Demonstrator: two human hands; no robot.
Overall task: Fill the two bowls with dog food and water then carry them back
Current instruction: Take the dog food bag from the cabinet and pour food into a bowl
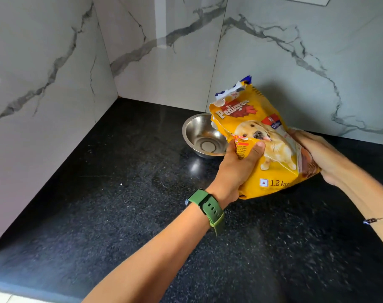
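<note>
The dog food bag hides the steel bowl's right rim and the right hand's fingers.

One steel bowl is in view on the counter; its right edge is hidden behind the bag, and it holds nothing that can be seen. One yellow dog food bag shows, with a torn top. Two hands are counted: the left hand and the right hand, both on that single bag. One green watch sits on the left wrist, and one thin bracelet shows on the right forearm. There is one black speckled counter. Two marble walls meet at one corner behind the bowl.
</note>
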